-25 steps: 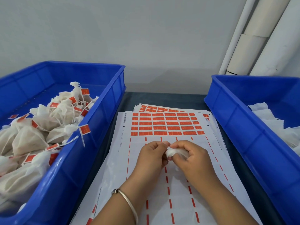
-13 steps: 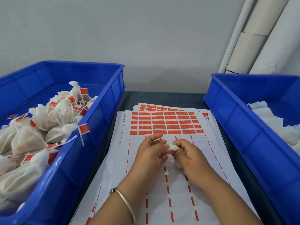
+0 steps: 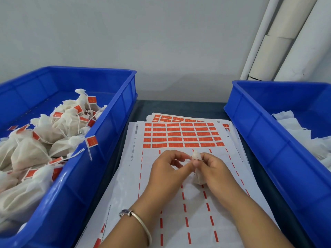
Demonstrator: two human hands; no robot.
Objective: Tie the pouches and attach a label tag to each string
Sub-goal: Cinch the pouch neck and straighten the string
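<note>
A small white pouch (image 3: 197,178) hangs under my right hand (image 3: 211,169), which pinches its gathered neck; the white top (image 3: 196,155) sticks up above the fingers. My left hand (image 3: 167,170) is just left of it, its fingertips closed on the thin white string coming off the neck. Both hands hover over a sheet of orange label stickers (image 3: 182,135), whose near rows are peeled off.
A blue bin (image 3: 93,167) on the left holds several tied pouches with orange tags (image 3: 91,141). Another blue bin (image 3: 265,140) on the right holds loose white pouches (image 3: 304,133). White rolls (image 3: 279,42) lean in the back right corner.
My hands have drawn slightly apart and lifted. The pouch, bunched between both hands before, now hangs from my right hand with its neck cinched, while my left hand pulls the string leftward.
</note>
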